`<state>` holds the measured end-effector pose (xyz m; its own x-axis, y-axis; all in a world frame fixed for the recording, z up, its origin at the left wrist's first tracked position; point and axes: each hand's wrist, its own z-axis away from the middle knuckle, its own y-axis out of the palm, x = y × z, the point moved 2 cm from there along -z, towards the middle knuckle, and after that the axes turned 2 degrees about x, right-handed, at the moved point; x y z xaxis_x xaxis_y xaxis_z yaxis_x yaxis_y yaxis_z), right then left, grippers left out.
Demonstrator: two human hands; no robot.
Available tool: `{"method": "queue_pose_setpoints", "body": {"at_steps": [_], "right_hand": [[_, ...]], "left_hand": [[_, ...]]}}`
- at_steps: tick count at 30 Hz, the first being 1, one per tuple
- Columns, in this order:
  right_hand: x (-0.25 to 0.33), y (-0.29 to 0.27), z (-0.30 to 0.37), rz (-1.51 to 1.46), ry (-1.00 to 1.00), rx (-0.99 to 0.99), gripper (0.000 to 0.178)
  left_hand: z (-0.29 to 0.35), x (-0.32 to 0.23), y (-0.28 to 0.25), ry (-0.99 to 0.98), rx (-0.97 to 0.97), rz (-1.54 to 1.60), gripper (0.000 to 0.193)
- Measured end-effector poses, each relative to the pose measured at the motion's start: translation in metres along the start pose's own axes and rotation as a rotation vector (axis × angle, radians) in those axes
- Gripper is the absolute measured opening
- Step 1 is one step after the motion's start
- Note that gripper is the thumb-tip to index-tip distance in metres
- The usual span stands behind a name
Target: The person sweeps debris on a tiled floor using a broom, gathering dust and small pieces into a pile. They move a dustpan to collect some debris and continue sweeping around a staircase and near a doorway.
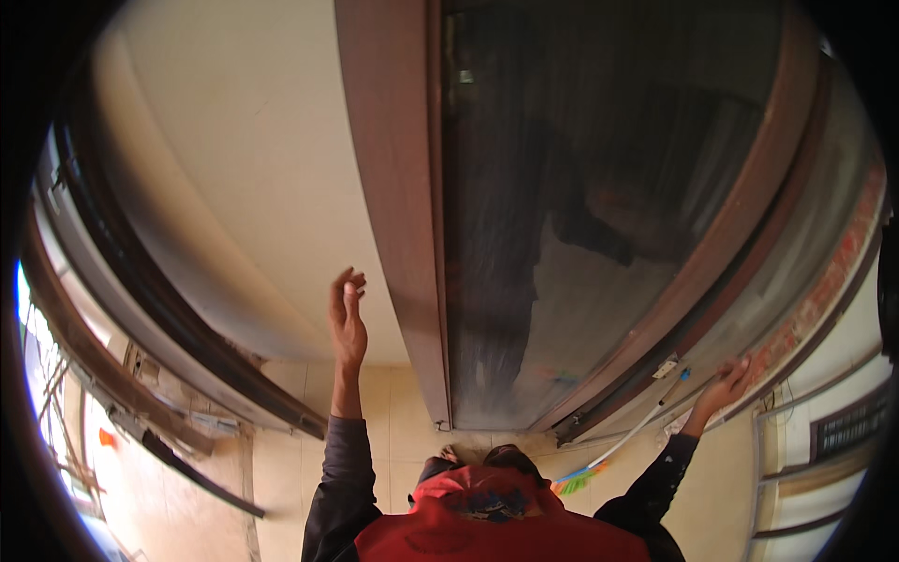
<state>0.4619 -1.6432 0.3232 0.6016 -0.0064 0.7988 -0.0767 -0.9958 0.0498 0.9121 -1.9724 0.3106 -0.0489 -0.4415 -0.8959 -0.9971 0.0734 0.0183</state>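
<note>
My left hand (pixel 347 323) is raised in front of a pale cream wall (pixel 253 140), just left of a brown door frame (pixel 398 187). Its fingers curl loosely, apart from one another, and nothing shows in them. A dark glass pane (pixel 599 309) within the frame reflects a figure. Out to the right, my right hand (pixel 723 389) reaches toward a wall edge with reddish patches (pixel 796 323). Its fingers look loosely stretched out, though somewhat blurred, with no object visible in them. Close by that hand leans a broom (pixel 623 438) with a pale handle, blue tip and green and orange bristles.
Beige tiles cover the floor (pixel 370 450) around my feet (pixel 445 459). On the left, a dark curved rail (pixel 187 295) and a window opening bend along the rim. A dark-barred vent or window (pixel 852 426) sits at the far right.
</note>
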Motion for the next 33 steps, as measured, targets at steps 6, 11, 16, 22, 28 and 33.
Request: {"method": "queue_pose_setpoints", "body": {"at_steps": [6, 11, 16, 22, 28, 33], "right_hand": [[0.107, 0.088, -0.048, -0.105, -0.292, 0.394, 0.036], [0.123, 0.125, -0.070, 0.023, -0.282, 0.377, 0.052], [0.099, 0.141, -0.087, -0.182, 0.027, 0.464, 0.070], [0.102, 0.152, -0.083, -0.319, -0.009, 0.451, 0.061], [0.106, 0.149, -0.082, -0.275, -0.040, 0.433, 0.059], [0.106, 0.143, -0.081, -0.266, -0.035, 0.377, 0.054]], "left_hand": [[-0.051, -0.072, 0.033, 0.226, 0.036, 0.051, 0.044], [-0.060, -0.092, 0.062, 0.070, 0.118, -0.012, 0.053], [-0.073, -0.098, 0.055, 0.034, 0.169, 0.066, 0.060], [-0.073, -0.095, 0.055, -0.026, 0.153, 0.048, 0.069], [-0.067, -0.096, 0.060, -0.050, 0.057, 0.011, 0.072], [-0.064, -0.090, 0.054, -0.067, 0.003, 0.010, 0.070]]}}
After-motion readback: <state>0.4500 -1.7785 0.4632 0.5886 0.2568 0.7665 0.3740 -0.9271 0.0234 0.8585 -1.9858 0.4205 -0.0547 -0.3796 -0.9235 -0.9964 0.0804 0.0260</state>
